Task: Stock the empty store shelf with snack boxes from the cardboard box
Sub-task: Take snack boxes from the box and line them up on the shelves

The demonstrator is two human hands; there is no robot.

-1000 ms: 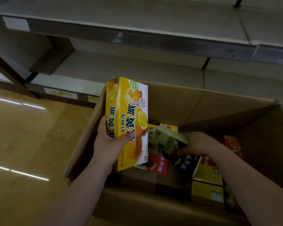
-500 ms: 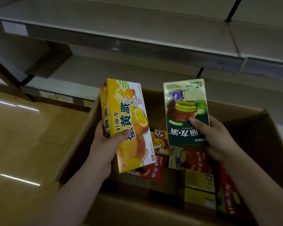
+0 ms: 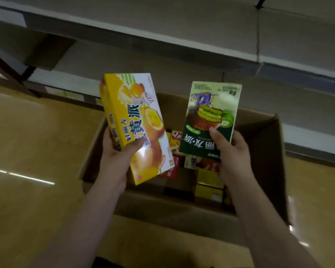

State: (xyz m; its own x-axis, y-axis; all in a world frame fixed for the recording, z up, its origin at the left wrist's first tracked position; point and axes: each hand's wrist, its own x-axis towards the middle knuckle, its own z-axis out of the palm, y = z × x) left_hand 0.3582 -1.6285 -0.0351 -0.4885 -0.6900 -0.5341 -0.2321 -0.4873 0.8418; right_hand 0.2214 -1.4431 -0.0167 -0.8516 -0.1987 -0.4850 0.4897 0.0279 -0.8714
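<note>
My left hand grips a yellow snack box by its lower left side, thumb across the front. My right hand grips a green snack box at its bottom edge, its print upside down. Both boxes are held upright above the open cardboard box on the floor. Inside it lie several more red and yellow snack boxes. Beyond the cardboard box runs the bare grey store shelf.
A second grey shelf runs above the lower one, with a price rail along its front. A dark upright post stands at the left. Tan shiny floor spreads left of the cardboard box.
My right hand pulled the green snack box out of the cardboard box and raised it beside the yellow one. Both boxes have risen slightly toward the shelf.
</note>
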